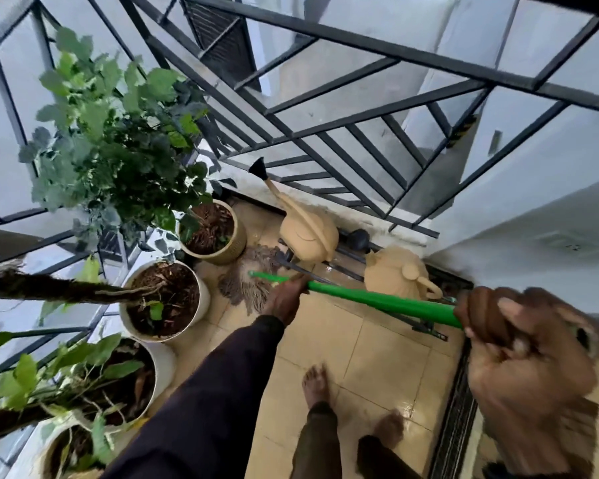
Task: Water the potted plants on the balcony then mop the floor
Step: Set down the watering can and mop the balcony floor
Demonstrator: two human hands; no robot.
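Observation:
I hold a mop by its green handle (377, 300) with both hands. My left hand (286, 299) grips the lower part of the shaft, my right hand (523, 344) is closed around its upper end, close to the camera. The grey string mop head (248, 278) lies on the wet beige tiles (370, 354) beside the pots. Several potted plants stand along the left railing: a tan pot (234, 248), a white pot (203, 299) and another white pot (165, 364). Two beige watering cans (308, 229) (395, 274) sit at the far end of the floor.
A black metal railing (325, 140) encloses the balcony on the far and left sides. A white wall (533, 219) and a dark door track (457, 416) bound the right. My bare feet (317, 382) stand on the tiles. A folded metal rack (346, 267) lies under the cans.

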